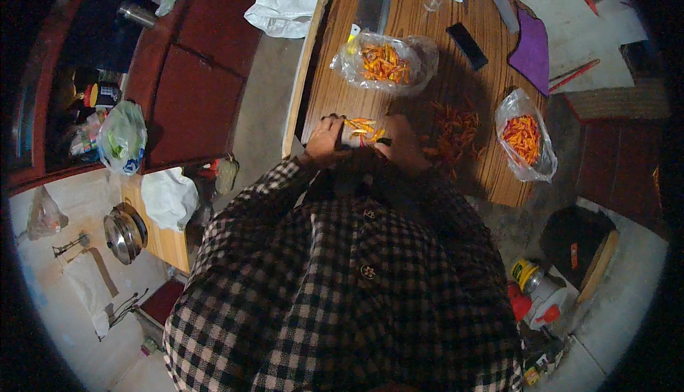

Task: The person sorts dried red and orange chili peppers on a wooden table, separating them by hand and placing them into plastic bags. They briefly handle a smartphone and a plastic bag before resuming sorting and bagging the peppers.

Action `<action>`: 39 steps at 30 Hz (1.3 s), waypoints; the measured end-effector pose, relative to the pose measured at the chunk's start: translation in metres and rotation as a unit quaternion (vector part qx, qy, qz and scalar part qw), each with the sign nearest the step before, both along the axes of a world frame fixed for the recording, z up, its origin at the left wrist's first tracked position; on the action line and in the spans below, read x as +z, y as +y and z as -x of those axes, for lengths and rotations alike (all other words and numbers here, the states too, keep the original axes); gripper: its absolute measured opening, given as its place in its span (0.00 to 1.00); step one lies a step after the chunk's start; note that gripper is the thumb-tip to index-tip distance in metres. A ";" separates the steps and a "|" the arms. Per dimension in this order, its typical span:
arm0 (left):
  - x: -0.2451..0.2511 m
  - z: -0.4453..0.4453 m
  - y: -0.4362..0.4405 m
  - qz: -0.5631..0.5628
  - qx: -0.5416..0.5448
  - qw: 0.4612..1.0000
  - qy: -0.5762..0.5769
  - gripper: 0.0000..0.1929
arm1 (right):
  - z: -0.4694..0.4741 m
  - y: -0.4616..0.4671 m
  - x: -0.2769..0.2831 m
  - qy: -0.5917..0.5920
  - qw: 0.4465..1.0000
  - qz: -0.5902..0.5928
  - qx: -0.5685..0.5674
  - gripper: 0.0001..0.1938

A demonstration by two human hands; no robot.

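Close to my body, a small group of orange-yellow chili peppers point(361, 123) lies on the wooden table between my two hands. My left hand point(324, 138) rests at the left side of these peppers, fingers bent, near the table's left edge. On their right is my right hand point(399, 143), mostly in shadow. A small dark thing shows at its fingertips, too dim to name. Whether either hand grips anything is hidden. Ahead, a clear plastic bag point(425, 66) lies opened around more orange peppers point(386, 64). Right of my right hand, a shadowed heap of reddish peppers point(457, 127) spreads over the tabletop.
At the table's right edge sits another clear bag point(550, 165) with red-orange peppers point(521, 139). Farther back on the wooden table point(342, 100) lie a black phone-like slab point(466, 45), a cleaver-like blade point(372, 8) and a purple cloth point(532, 52). A dark red cabinet point(195, 92) stands left.
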State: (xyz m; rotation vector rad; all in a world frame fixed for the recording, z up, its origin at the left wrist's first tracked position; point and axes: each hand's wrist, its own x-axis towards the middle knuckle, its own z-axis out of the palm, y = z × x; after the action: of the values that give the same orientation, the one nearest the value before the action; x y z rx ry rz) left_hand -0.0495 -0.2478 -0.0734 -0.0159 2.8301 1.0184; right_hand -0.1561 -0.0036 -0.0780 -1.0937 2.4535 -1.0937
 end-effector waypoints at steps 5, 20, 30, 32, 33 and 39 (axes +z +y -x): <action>-0.006 -0.031 0.018 0.072 0.007 0.997 -0.018 0.56 | -0.038 0.028 -0.009 -0.037 0.979 -0.197 -0.048 0.56; -0.019 0.035 0.020 -0.004 0.006 1.000 0.003 0.44 | -0.003 -0.066 0.028 -0.101 0.969 -0.212 -0.074 0.41; -0.029 0.033 0.025 -0.049 0.071 0.995 0.044 0.29 | -0.022 -0.078 0.021 -0.045 0.967 -0.236 -0.088 0.32; -0.033 0.032 0.028 -0.067 0.099 0.992 0.047 0.25 | -0.023 -0.081 0.011 -0.039 0.970 -0.214 -0.108 0.29; -0.037 0.032 0.028 -0.084 0.096 0.991 0.049 0.25 | -0.023 -0.083 0.004 -0.042 0.971 -0.202 -0.118 0.28; -0.058 0.038 0.040 -0.275 0.099 0.956 0.013 0.18 | -0.018 -0.077 -0.029 -0.013 0.977 -0.132 -0.164 0.14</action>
State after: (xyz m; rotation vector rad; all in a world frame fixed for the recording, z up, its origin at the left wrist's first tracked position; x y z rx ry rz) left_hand -0.0874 -0.2076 -0.1316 -0.2336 2.4980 1.8236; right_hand -0.1376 -0.0803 -0.1067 -0.6068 2.7239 -0.8185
